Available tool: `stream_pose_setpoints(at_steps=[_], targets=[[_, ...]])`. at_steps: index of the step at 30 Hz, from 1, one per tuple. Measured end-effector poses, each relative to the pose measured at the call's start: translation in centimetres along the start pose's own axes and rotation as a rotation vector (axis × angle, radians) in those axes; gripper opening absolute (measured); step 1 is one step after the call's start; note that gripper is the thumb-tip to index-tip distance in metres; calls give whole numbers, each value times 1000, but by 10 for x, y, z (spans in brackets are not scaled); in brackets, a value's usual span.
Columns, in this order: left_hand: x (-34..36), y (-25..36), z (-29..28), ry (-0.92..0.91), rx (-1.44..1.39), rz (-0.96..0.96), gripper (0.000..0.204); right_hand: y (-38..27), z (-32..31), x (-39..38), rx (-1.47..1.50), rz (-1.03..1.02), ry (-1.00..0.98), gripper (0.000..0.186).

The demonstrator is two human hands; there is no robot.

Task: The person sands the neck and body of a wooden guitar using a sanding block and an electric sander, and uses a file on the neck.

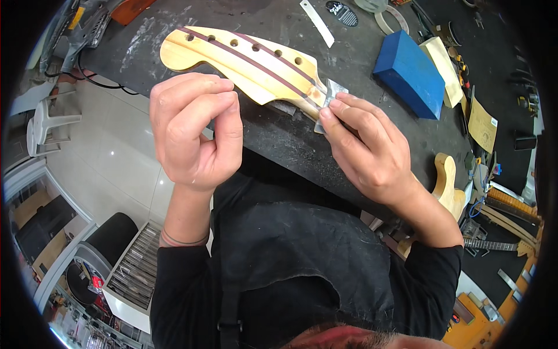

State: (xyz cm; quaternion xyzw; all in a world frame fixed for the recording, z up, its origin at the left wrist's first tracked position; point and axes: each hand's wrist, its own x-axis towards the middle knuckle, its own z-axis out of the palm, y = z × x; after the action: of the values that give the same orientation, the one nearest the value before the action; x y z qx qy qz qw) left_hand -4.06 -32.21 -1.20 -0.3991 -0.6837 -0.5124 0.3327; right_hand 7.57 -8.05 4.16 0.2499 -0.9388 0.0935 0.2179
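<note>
A pale wooden guitar headstock [238,68] with dark reddish-brown stripes and a row of drilled holes lies over the dark workbench. At its narrow end, where the neck begins, my right hand [372,145] pinches a small grey piece of sandpaper [332,91] wrapped across the wood. My left hand [195,131] is raised in front of the headstock's lower edge, its fingers curled and the thumb pressed to the fingertips. Whether anything small is in that pinch cannot be seen. The rest of the neck is hidden by my right hand.
A blue block [411,75] rests on the workbench [279,154], right of the headstock. Beyond lie a metal ruler [317,23] and a dark oval card [341,13]. Another guitar neck [491,245] is at right. Left of the bench edge stands a white stool [49,121].
</note>
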Motion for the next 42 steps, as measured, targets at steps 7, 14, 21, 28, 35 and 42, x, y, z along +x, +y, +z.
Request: stream_pose_setpoints(at_steps=[7,14,21,28,35,42], targets=[[7,-6,-4,-79,70,58,29,-4,-3,-10,-48,-43,-37,35],[4,-17,6,-2,46,133,36,-4,-1,5,-54,-57,-59,36],[-1,-9,5,-4,30,130,35,-3,-6,2,-30,-56,-56,43],[-7,-3,-15,-55,105,109,34,0,-29,-18,-62,-10,-206,37],[86,-74,-132,201,548,185,27,35,-99,-46,-210,590,-86,29],[194,-220,-196,-275,654,-404,77,84,-107,-83,228,1093,-86,24]])
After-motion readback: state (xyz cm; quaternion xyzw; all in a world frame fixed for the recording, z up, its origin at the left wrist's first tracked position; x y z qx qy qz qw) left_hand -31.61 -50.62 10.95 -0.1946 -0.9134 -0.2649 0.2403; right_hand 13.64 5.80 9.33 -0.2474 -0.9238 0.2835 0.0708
